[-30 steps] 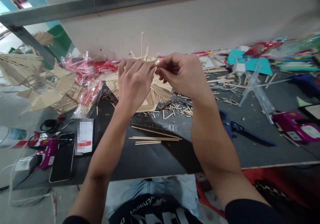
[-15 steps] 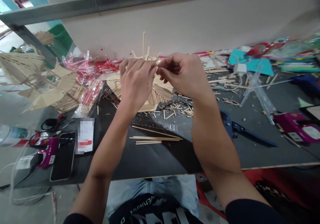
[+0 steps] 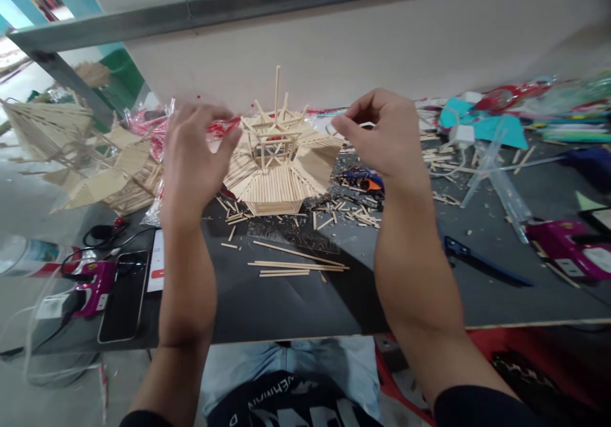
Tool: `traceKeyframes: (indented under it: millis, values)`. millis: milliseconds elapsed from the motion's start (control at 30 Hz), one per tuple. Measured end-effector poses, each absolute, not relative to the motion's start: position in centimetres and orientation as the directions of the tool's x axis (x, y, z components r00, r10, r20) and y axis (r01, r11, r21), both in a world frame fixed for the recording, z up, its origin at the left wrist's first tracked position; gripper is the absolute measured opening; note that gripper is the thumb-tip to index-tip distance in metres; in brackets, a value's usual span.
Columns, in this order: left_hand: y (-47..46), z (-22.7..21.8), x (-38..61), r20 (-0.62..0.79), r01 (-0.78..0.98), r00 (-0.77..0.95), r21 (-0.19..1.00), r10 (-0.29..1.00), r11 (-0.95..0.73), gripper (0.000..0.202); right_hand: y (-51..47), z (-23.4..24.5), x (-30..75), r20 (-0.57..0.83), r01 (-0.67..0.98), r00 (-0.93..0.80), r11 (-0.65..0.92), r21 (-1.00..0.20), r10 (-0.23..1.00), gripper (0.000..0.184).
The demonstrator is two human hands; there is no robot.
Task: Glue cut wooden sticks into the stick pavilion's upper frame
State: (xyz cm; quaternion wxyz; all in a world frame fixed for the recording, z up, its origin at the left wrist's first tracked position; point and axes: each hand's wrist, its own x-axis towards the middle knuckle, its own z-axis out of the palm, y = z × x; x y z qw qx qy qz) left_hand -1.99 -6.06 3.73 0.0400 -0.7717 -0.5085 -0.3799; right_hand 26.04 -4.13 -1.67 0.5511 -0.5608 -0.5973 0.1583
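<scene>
A pavilion-like model [image 3: 274, 185] built of thin wooden sticks stands on the dark table, with a sloped stick roof, an open frame on top and one tall upright stick. At its left side my left hand [image 3: 193, 160] is raised, blurred by motion, its thumb apart from the fingers and nothing seen in it. My right hand [image 3: 382, 128] hovers by the model's right edge, thumb and forefinger pinched together. Whatever lies between those fingertips is too small to make out. Several loose wooden sticks [image 3: 298, 265] and a clear ruler [image 3: 293, 237] lie in front of the model.
Cut stick pieces [image 3: 353, 214] litter the table around a blue-and-orange tool [image 3: 365, 179]. A second stick model [image 3: 109, 166] stands at left, near a phone [image 3: 124, 296] and a purple power socket [image 3: 95, 287]. On the right lie a blue-handled tool [image 3: 487, 268] and clear plastic strips [image 3: 501, 179].
Both hands have parted from above the model, the left moving left and the right moving right. The model's top frame is now uncovered.
</scene>
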Motion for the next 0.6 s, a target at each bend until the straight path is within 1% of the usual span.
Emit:
traceKeyframes:
  millis: [67, 133, 167, 200, 233, 267, 333, 367, 433, 500, 600]
  values:
    - [-5.8, 3.7, -3.7, 0.495, 0.835, 0.104, 0.428, 0.863, -0.346, 0.029, -2.7, -3.1, 26.4, 0.464, 0.492, 0.347, 0.263, -0.830, 0.815, 0.017]
    - [-5.5, 3.3, -5.0, 0.395, 0.847, -0.012, 0.492, 0.918, -0.200, 0.033, -1.3, -4.6, 26.3, 0.413, 0.435, 0.398, 0.228, -0.871, 0.819, 0.021]
    - [-5.3, 3.0, -5.4, 0.319, 0.848, -0.030, 0.510, 0.947, -0.145, 0.031, -0.7, -5.4, 26.2, 0.374, 0.378, 0.391, 0.224, -0.898, 0.841, 0.025]
    - [-5.1, 2.7, -5.7, 0.207, 0.838, -0.017, 0.537, 0.978, -0.099, 0.030, -0.2, -6.0, 26.0, 0.324, 0.305, 0.364, 0.217, -0.927, 0.873, 0.028]
    - [-4.9, 2.3, -5.9, 0.081, 0.811, 0.020, 0.582, 0.997, -0.064, 0.032, 0.1, -6.5, 25.8, 0.273, 0.227, 0.315, 0.207, -0.952, 0.909, 0.028]
    - [-4.7, 2.0, -6.0, -0.015, 0.785, 0.056, 0.618, 0.998, -0.035, 0.035, 0.4, -6.9, 25.7, 0.227, 0.155, 0.262, 0.192, -0.969, 0.938, 0.028]
    - [-4.4, 1.5, -6.0, -0.102, 0.748, 0.075, 0.663, 0.992, 0.011, 0.038, 0.6, -7.3, 25.4, 0.164, 0.050, 0.189, 0.157, -0.986, 0.968, 0.030]
    - [-4.3, 1.3, -6.0, -0.113, 0.735, 0.064, 0.678, 0.992, 0.030, 0.038, 0.6, -7.4, 25.4, 0.146, 0.023, 0.177, 0.144, -0.989, 0.973, 0.032]
    - [-4.1, 0.9, -6.1, -0.086, 0.708, 0.040, 0.705, 0.996, 0.032, 0.040, 0.4, -7.3, 25.3, 0.107, -0.007, 0.178, 0.110, -0.994, 0.978, 0.034]
    - [-3.9, 0.4, -6.3, -0.021, 0.691, 0.047, 0.723, 0.999, -0.017, 0.044, 0.2, -6.9, 25.2, 0.054, -0.033, 0.176, 0.061, -0.998, 0.983, 0.034]
    - [-3.7, -0.1, -6.7, 0.075, 0.693, 0.065, 0.714, 0.995, -0.099, 0.054, -0.1, -6.4, 25.1, -0.023, -0.084, 0.192, -0.006, -0.996, 0.981, 0.032]
